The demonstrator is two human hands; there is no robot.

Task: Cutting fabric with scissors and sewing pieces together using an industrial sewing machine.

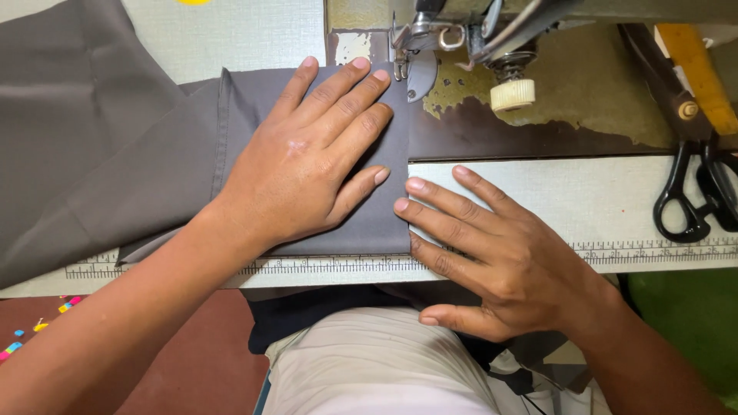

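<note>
One piece of grey fabric [154,161] lies across the pale surface [584,192], its folded right edge running straight down from the presser foot [400,69] of the sewing machine [492,31]. It looks thin, light and limp, likely to slide and crease on the smooth top, so it is best held flat under a spread palm near the fold rather than pinched. The left hand [307,161] does just that, fingers apart and pressed flat on the cloth. The right hand [492,253] rests open, gripping nothing, with its fingertips [401,205] touching the folded edge. One pair of black-handled scissors [692,161] lies well apart at the right, and one printed ruler strip [653,250] runs along the near edge.
</note>
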